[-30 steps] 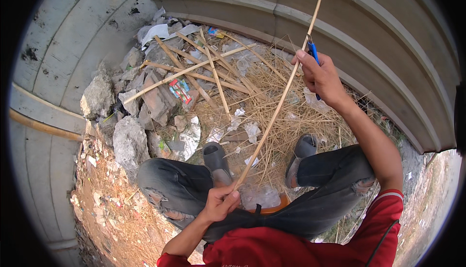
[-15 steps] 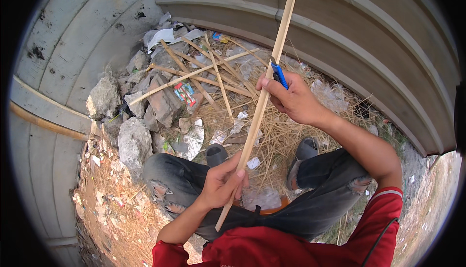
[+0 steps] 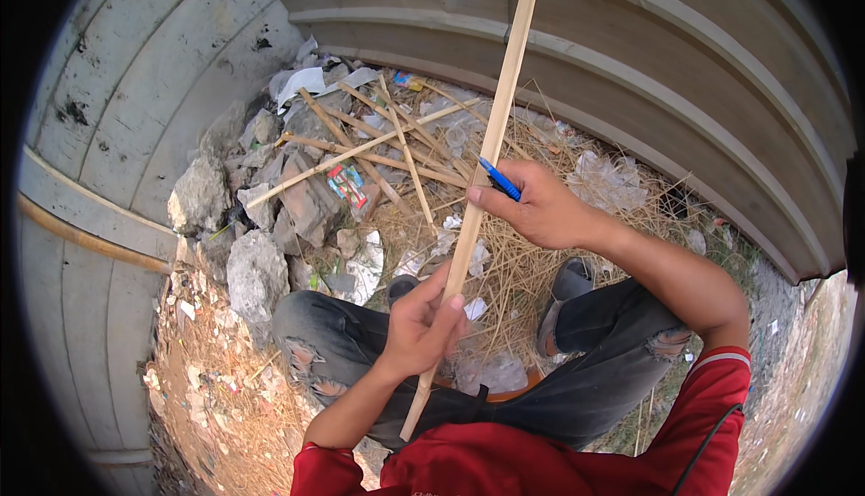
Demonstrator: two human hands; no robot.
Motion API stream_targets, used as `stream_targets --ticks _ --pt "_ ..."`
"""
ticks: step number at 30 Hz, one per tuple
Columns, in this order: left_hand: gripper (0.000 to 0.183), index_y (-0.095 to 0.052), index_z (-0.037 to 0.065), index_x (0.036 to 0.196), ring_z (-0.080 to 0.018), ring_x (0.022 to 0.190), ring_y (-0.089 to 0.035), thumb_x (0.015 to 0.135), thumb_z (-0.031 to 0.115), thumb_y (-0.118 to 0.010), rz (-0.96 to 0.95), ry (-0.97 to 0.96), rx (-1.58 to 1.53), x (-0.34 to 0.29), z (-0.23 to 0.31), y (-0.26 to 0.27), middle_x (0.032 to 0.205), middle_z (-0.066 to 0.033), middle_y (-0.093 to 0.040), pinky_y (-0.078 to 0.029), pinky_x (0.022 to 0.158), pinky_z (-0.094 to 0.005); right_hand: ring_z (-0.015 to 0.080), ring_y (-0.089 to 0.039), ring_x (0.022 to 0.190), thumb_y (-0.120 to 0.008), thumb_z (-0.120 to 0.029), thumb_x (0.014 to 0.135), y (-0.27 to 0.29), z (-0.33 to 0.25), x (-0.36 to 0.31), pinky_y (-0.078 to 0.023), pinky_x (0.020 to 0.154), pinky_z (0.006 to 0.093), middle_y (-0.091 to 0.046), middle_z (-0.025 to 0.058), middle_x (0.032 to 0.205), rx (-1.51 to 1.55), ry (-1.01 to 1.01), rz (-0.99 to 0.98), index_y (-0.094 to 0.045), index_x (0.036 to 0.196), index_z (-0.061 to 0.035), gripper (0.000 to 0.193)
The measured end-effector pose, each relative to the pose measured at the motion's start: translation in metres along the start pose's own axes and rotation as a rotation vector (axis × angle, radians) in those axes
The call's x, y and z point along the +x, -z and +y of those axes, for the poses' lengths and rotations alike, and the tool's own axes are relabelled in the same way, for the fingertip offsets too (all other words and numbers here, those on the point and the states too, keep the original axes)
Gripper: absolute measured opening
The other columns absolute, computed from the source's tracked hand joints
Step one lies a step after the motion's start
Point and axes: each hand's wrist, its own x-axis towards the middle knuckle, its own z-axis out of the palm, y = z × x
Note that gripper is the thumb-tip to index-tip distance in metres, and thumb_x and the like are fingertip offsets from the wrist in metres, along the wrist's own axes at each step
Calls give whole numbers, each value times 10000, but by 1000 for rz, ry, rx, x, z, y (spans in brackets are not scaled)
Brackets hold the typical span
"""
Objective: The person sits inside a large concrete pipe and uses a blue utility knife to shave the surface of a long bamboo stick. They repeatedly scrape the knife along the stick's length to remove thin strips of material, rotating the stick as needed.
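At frame centre, left hand (image 3: 423,329) has its grip closed around the lower part of a long pale bamboo strip (image 3: 491,149), which runs from about 6 o'clock steeply up toward 12 o'clock. Right hand (image 3: 541,208), at 1 o'clock from the left, closes its grip on the strip's middle with a blue pen (image 3: 498,179) held against it. Outward: grey-trousered knees below, dry straw (image 3: 514,271) underfoot, loose bamboo sticks (image 3: 360,149) and rubble stones (image 3: 257,271) at 10 o'clock, corrugated metal wall (image 3: 676,54) behind.
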Motion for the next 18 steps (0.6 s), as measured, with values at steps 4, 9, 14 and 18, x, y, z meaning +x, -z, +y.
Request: stream_targets --ticks 4,9,14,18 --pt "504 -385 -9 1579 -39 422 -439 1099 117 -476 92 -31 40 9 6 5 653 -1 -549 -370 419 -193 357 -612 564 -638 -440 1003 3 -25 -6 -493 561 460 -589 141 610 -418 197 -65 -653 958 -26 417" --pt "498 -390 -6 1578 -37 424 -435 1098 99 -476 166 -22 -25 16 6 12 654 -3 -541 -353 408 -195 449 -688 641 -614 -482 980 -24 -39 -26 -551 614 553 -671 227 660 -603 83 -226 -676 962 -8 478" --pt "492 -389 -8 1578 -39 422 -429 1098 71 -466 192 -84 3 8 -8 17 651 3 -531 -337 405 -199 443 -663 577 -587 -522 1000 -41 -34 -25 -530 557 542 -632 193 585 -630 113 -230 -687 956 -45 490" --pt "494 -378 -21 1578 -38 420 -411 1098 60 -464 189 -85 7 7 -13 24 648 16 -521 -316 402 -210 429 -689 597 -588 -531 996 -45 -28 -20 -536 546 539 -669 210 632 -667 113 -252 -677 946 -23 518"
